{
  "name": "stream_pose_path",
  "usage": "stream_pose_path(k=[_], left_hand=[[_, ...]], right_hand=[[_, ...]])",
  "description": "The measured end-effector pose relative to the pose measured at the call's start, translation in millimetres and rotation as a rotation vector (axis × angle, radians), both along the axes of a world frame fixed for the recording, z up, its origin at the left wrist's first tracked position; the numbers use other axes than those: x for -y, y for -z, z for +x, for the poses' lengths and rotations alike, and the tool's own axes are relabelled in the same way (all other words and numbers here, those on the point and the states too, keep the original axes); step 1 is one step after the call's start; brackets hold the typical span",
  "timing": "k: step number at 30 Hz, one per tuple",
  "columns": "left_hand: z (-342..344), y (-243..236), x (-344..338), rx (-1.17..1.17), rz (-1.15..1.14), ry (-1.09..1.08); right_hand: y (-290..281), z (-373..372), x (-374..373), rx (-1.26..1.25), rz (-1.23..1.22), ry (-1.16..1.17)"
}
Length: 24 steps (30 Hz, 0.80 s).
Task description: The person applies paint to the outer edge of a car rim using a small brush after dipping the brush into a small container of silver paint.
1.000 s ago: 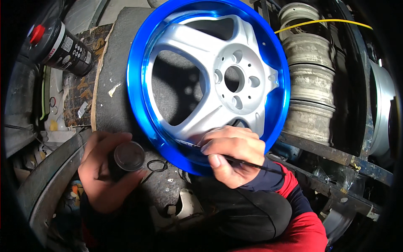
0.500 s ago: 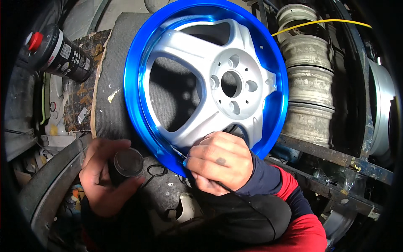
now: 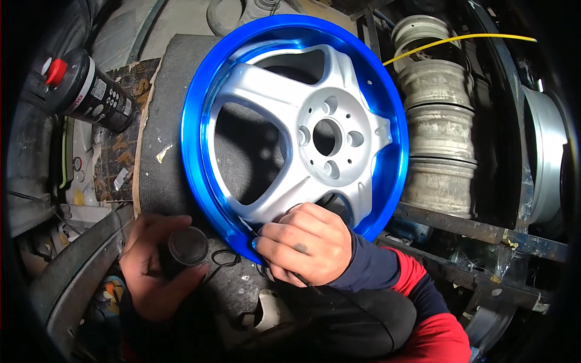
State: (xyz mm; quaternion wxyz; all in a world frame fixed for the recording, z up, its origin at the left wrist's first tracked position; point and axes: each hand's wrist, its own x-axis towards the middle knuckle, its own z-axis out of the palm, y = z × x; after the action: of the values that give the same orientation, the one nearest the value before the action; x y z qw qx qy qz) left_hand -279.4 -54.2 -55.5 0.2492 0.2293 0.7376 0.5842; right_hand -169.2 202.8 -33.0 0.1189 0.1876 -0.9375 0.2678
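A car wheel rim [image 3: 290, 97] with silver spokes and a glossy blue outer lip lies face up in front of me. My right hand [image 3: 308, 242] is closed around a thin fine-tipped brush [image 3: 249, 228] and rests at the near edge of the rim. The brush tip points at the border between the lower-left spoke and the blue lip; I cannot tell whether it touches. Bluish colour marks a fingertip. Left of the rim, my left hand [image 3: 151, 266] grips a small round dark pot [image 3: 188, 246] between thumb and fingers, apart from the wheel.
The wheel lies on a grey ribbed mat [image 3: 163, 115]. A black bottle [image 3: 91, 91] with a red cap stands at left on a patterned board [image 3: 124, 166]. Several worn steel rims [image 3: 439, 133] are stacked in a metal rack at right, crossed by a yellow hose [image 3: 460, 37].
The whole view has shifted slightly, so the wheel sits a little lower. My right hand and brush have moved slightly left along the rim's edge. My left hand keeps its hold on the pot.
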Motion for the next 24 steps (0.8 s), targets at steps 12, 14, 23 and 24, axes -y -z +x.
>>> stream_pose_path(k=[12,14,23,24], left_hand=[[0.7,-0.7,-0.4,0.036,0.013,0.000],[0.9,0.5,-1.0,0.038,0.024,-0.006],[0.4,1.3,0.5,0.046,0.036,-0.010],[-0.1,1.6,1.1,0.047,0.036,-0.010]], right_hand=[[-5.4,-1.8,-0.4,0.054,0.012,-0.019],[-4.6,-1.7,0.0,0.025,0.032,-0.002],[-7.8,-1.2,0.3,0.081,0.044,-0.032],[-7.8,-0.9,-0.3,0.082,0.044,-0.032]])
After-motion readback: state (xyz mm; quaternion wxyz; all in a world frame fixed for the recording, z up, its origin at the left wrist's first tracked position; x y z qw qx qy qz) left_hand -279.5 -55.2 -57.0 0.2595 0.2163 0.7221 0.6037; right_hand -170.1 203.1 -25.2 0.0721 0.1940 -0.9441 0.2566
